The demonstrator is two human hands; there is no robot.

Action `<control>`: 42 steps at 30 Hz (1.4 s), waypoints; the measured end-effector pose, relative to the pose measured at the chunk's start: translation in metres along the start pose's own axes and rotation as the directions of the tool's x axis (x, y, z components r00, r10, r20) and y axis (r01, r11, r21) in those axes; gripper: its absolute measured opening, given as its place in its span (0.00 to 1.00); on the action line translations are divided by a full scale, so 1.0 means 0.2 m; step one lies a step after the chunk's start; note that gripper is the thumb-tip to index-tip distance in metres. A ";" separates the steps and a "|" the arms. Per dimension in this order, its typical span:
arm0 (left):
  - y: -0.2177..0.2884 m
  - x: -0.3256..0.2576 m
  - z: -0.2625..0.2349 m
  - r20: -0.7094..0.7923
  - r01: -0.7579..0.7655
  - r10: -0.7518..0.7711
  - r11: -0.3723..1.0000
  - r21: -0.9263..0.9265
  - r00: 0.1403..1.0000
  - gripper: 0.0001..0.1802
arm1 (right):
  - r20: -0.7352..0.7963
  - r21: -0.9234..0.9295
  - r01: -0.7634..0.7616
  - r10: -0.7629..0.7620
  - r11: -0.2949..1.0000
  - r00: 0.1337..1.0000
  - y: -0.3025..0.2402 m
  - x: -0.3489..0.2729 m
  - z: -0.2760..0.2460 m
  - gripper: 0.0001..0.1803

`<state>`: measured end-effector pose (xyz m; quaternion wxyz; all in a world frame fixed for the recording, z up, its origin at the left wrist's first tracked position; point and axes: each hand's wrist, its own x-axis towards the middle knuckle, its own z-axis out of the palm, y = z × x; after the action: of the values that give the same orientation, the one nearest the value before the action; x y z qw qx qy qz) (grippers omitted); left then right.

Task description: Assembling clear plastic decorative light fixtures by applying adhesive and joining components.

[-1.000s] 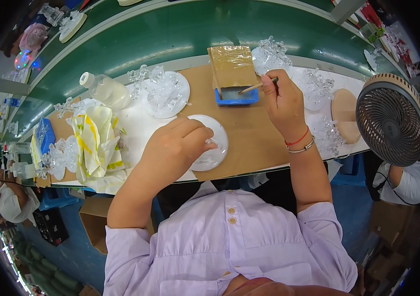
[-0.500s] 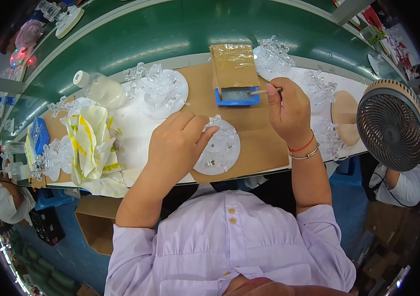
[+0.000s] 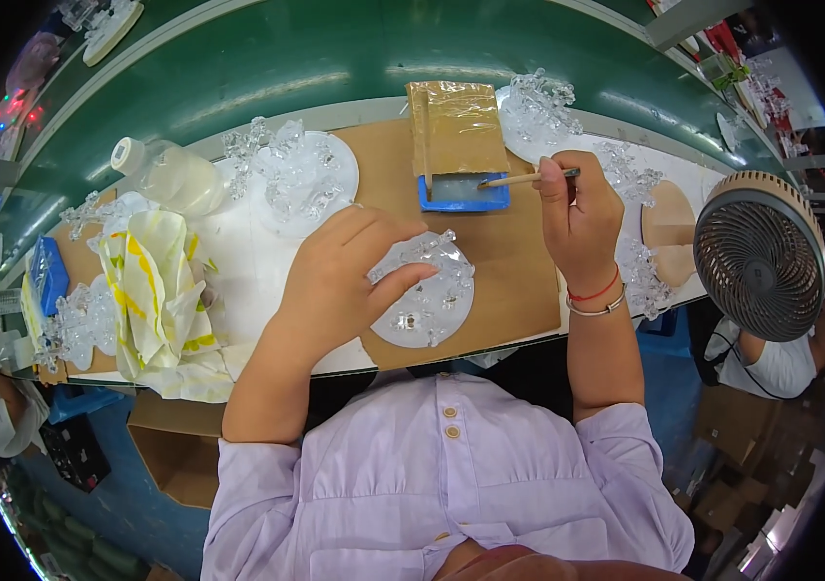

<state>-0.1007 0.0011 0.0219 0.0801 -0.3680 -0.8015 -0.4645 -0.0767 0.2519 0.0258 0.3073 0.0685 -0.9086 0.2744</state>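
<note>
Head view: left hand [image 3: 340, 286] is curled over the left edge of a round white disc [image 3: 424, 295] lying on the brown mat [image 3: 519, 261], fingers closed on a clear crystal piece [image 3: 422, 254] pressed against the disc's upper part. Right hand [image 3: 579, 218] is closed in a pen grip on a thin wooden stick [image 3: 519, 179], tip pointing left over the blue tray [image 3: 464, 194], which holds something pale; cannot tell if the tip touches it.

Progress, judged: disc looks partly populated, with a few small clear bits on its lower half and bare white between them. So mid-assembly, more pieces to seat.

A second disc heaped with crystal pieces [image 3: 298, 174] sits farther back-left on the surface [image 3: 238, 261]; looks like stock or finished work, cannot tell which. More clear pieces [image 3: 538, 102] lie behind the tray, others right of the right hand. Plastic bottle [image 3: 166, 174] far left, crumpled white-yellow cloth [image 3: 156, 300] beside it, round fan [image 3: 759, 254] at the right end.
</note>
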 end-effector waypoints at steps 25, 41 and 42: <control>-0.05 -0.11 0.02 0.040 -0.010 0.011 0.999 -0.033 0.999 0.10 | -0.252 0.504 -0.205 0.370 0.839 0.894 0.05 -0.10 -0.04 0.09; -0.01 -0.32 0.11 -0.256 0.168 -0.157 0.985 0.023 0.954 0.21 | -0.297 0.350 -0.122 0.233 0.929 0.926 0.08 -0.16 0.01 0.08; -0.02 -0.37 0.10 -0.280 0.161 -0.146 0.987 0.030 0.949 0.24 | -0.258 0.192 -0.067 0.117 0.979 0.959 0.07 -0.15 0.03 0.07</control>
<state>-0.0461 -0.0210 -0.0264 0.1648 -0.2338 -0.8203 -0.4952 -0.0590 0.2599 -0.0025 0.4067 0.0159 -0.8321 0.3768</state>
